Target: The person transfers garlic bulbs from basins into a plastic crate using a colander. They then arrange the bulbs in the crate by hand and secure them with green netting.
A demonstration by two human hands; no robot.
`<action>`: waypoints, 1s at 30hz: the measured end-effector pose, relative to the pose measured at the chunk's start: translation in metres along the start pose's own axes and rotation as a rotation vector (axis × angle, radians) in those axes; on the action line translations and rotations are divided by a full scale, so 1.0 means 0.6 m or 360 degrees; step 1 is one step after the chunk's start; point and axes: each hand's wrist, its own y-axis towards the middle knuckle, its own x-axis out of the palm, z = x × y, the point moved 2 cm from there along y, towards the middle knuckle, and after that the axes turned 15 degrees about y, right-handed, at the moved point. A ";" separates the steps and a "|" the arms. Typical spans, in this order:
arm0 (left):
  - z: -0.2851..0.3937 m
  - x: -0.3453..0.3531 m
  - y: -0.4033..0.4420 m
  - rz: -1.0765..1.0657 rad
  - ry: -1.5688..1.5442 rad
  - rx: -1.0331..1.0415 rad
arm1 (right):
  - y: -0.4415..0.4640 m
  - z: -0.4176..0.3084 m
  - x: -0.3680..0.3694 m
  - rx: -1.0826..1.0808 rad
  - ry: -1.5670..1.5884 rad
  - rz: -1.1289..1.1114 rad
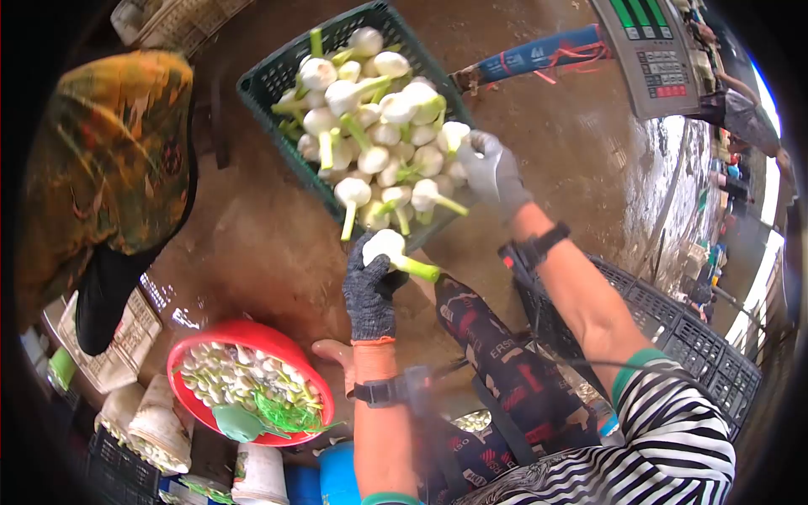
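While the left hand (pixel 369 290) gripped a green-stemmed garlic bulb (pixel 385 245), the right hand (pixel 495 172) curled beside another bulb (pixel 453 136), its grip unclear to me; ahead sat the heaped plastic crate (pixel 282 67). I judged bulbs light, firm, bruisable, best cupped round the head.

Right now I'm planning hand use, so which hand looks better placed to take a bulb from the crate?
Likely the right hand: it is at the edge of the crate, beside a white bulb, though whether it grips that is unclear. The left hand holds a green-stemmed bulb.
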 end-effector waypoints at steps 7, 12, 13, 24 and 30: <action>0.037 0.048 0.037 0.0012 0.0003 0.0075 | -0.012 -0.020 -0.038 -0.0270 0.0071 -0.0141; 0.071 0.066 0.145 0.0319 0.1353 0.0327 | 0.099 -0.056 0.042 -0.0503 -0.0596 -0.0458; 0.071 0.066 0.158 0.0342 0.1596 0.0335 | 0.114 -0.057 0.048 -0.0298 -0.0938 -0.0674; 0.097 0.186 0.155 -0.0052 0.1175 0.0615 | 0.119 -0.064 0.029 -0.0700 -0.0662 -0.0408; 0.118 0.233 0.167 -0.0419 0.0812 0.0447 | 0.023 -0.107 -0.038 -0.0448 0.0355 -0.0557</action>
